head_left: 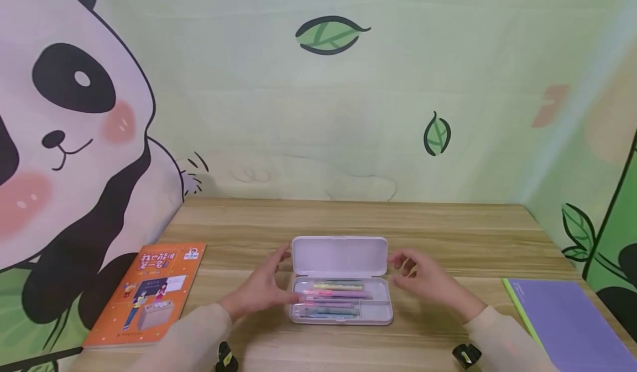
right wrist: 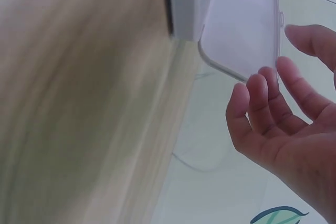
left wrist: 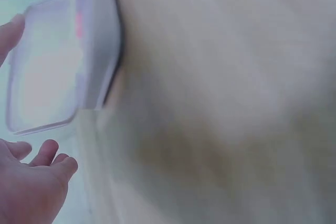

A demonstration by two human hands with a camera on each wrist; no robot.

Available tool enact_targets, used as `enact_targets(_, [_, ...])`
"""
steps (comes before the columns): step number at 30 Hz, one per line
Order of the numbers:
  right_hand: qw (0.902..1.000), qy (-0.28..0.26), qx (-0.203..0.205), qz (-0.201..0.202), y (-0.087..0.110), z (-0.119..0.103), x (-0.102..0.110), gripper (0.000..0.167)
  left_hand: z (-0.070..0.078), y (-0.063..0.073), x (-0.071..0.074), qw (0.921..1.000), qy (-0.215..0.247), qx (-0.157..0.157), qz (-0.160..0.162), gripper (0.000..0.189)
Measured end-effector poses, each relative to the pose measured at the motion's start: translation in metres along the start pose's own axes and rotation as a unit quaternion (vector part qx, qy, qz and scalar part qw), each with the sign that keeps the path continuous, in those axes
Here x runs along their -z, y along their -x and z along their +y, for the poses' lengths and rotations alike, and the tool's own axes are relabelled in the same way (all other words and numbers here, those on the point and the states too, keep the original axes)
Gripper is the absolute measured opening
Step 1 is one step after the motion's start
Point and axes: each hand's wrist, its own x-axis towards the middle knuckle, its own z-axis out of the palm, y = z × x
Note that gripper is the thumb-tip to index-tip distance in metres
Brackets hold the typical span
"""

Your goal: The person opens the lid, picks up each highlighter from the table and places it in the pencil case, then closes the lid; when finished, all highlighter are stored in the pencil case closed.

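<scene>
A pale pencil case (head_left: 376, 312) lies on the table with its lid (head_left: 340, 256) raised at the back. Several pens (head_left: 343, 294) in pink, yellow and blue tones fill its tray. At the case's left side is my left hand (head_left: 261, 286), fingers spread, its thumb over the tray's left edge; whether it touches is unclear. My right hand (head_left: 425, 275) is by the right edge of the lid with loosely bent fingers. In the right wrist view, those fingers (right wrist: 257, 100) are near the lid's edge and hold nothing.
An orange book (head_left: 149, 289) lies at the table's left edge. On the right is a purple notebook (head_left: 567, 317) with a green spine. Behind the wooden table (head_left: 239, 223) hangs a panda-print backdrop (head_left: 224, 84).
</scene>
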Motion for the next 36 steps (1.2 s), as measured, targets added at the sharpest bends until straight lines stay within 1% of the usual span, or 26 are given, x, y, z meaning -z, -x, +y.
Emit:
enact_targets(2, [0.9999, 0.004, -0.006, 0.014, -0.007, -0.002, 0.001, 0.026, 0.006, -0.006, 0.004, 0.9998, 0.02, 0.002, 0.002, 0.109])
enact_targets(3, [0.9997, 0.007, -0.008, 0.022, -0.011, -0.003, 0.001, 0.025, 0.009, -0.009, 0.006, 0.9997, 0.023, 0.001, 0.004, 0.106])
enact_targets(5, [0.9991, 0.011, -0.01, 0.039, -0.019, -0.006, 0.002, 0.024, 0.014, -0.015, 0.008, 0.9994, 0.033, -0.009, 0.007, 0.101])
enact_targets(9, [0.9968, 0.025, -0.002, 0.076, -0.034, -0.01, 0.002, 0.019, 0.02, -0.029, 0.01, 0.999, 0.033, -0.023, 0.019, 0.092])
enact_targets(13, [0.9935, 0.05, 0.002, 0.102, -0.046, -0.014, 0.001, 0.014, 0.023, -0.04, 0.009, 0.9987, 0.029, -0.03, 0.03, 0.072])
enact_targets(15, [0.9925, 0.06, -0.002, 0.106, -0.051, -0.015, 0.0, 0.013, 0.026, -0.046, 0.007, 0.9984, 0.024, -0.036, 0.037, 0.062])
enact_targets(19, [0.9929, 0.064, -0.015, 0.099, -0.057, -0.014, -0.003, 0.011, 0.031, -0.053, 0.003, 0.9971, 0.017, -0.054, 0.05, 0.043])
enact_targets(22, [0.994, 0.06, -0.019, 0.09, -0.059, -0.011, -0.006, 0.009, 0.034, -0.056, -0.001, 0.9963, 0.01, -0.06, 0.06, 0.03])
enact_targets(25, [0.9947, 0.054, -0.021, 0.084, -0.059, -0.008, -0.009, 0.008, 0.036, -0.056, -0.004, 0.9959, 0.006, -0.059, 0.068, 0.024])
enact_targets(28, [0.9952, 0.052, -0.017, 0.082, -0.058, -0.007, -0.011, 0.008, 0.037, -0.055, -0.006, 0.9953, 0.004, -0.063, 0.073, 0.024])
enact_targets(36, [0.9947, 0.052, 0.014, 0.088, -0.051, -0.009, -0.015, 0.008, 0.035, -0.047, -0.007, 0.994, 0.029, -0.073, 0.077, 0.023])
